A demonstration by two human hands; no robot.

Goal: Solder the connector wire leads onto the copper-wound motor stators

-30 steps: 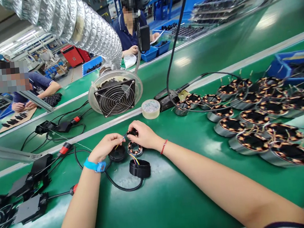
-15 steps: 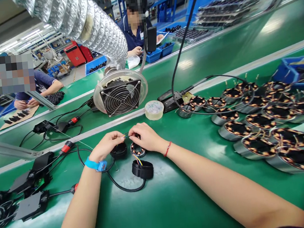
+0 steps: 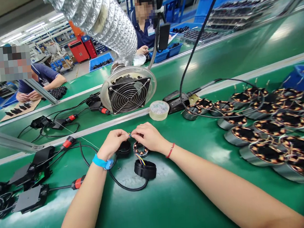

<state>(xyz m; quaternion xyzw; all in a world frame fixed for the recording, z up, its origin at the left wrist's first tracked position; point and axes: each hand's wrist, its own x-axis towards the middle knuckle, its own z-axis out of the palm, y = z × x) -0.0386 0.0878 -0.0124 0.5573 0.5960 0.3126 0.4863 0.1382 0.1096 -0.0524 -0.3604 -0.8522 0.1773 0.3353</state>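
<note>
My left hand (image 3: 113, 142) and my right hand (image 3: 148, 137) meet fingertip to fingertip above a small copper-wound stator (image 3: 140, 149) on the green bench. Both pinch the thin coloured wires (image 3: 130, 133) between them. Coloured leads (image 3: 140, 159) run from the stator down to a black ring housing (image 3: 145, 169) just in front. A black round part (image 3: 123, 149) lies under my left fingers. A blue band is on my left wrist, a red string on my right.
Several finished wound stators (image 3: 263, 152) crowd the right side. A caged extraction fan (image 3: 129, 94) on a foil duct stands behind, with a tape roll (image 3: 159, 110) beside it. Black boxes and cables (image 3: 29, 176) lie left. Two people work across the belt.
My hands have drawn closer together over the stator, and my right hand has let go of a black ring it held up. The view has shifted slightly left.
</note>
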